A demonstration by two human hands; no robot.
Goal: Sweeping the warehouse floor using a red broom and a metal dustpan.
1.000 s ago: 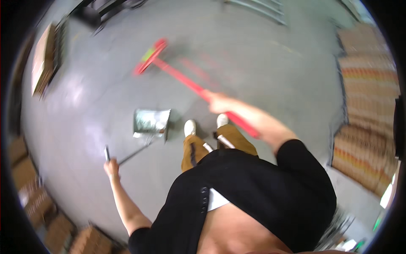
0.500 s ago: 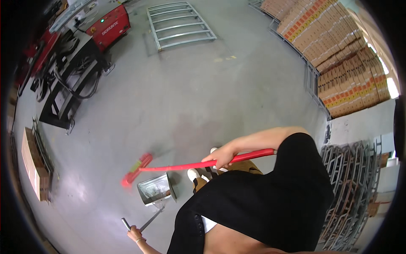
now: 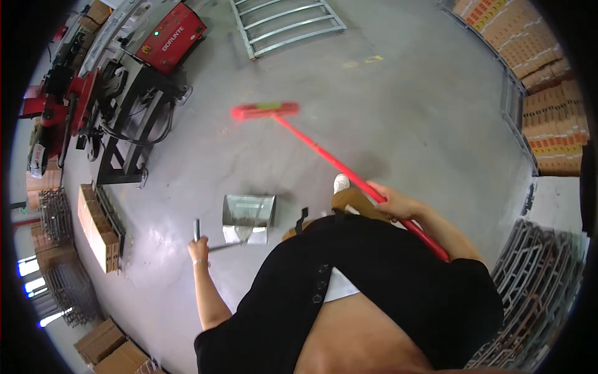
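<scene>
My right hand (image 3: 397, 203) is wrapped round the red handle of a broom (image 3: 324, 154). The broom's red head (image 3: 266, 111), with a yellow-green patch, is out ahead of me, smeared by motion; whether it touches the floor I cannot tell. At my left side, my left hand (image 3: 198, 249) grips the grey handle of a long-handled metal dustpan (image 3: 249, 204). The pan is down at floor level between that hand and my legs, with some dark debris visible in it. A gap of bare floor separates broom head and pan.
A red machine box (image 3: 172, 38) stands by a black wheeled frame (image 3: 118, 140) at the far left. A metal rack frame (image 3: 293, 40) lies ahead. Stacked cartons (image 3: 551, 124) line the right side, above piled metal frames (image 3: 536, 280). A long carton (image 3: 99, 230) is on the left.
The broom head has swung forward and right, away from the dustpan. My right hand has moved right, and my left hand has risen in view with the dustpan handle. My view has turned left.
</scene>
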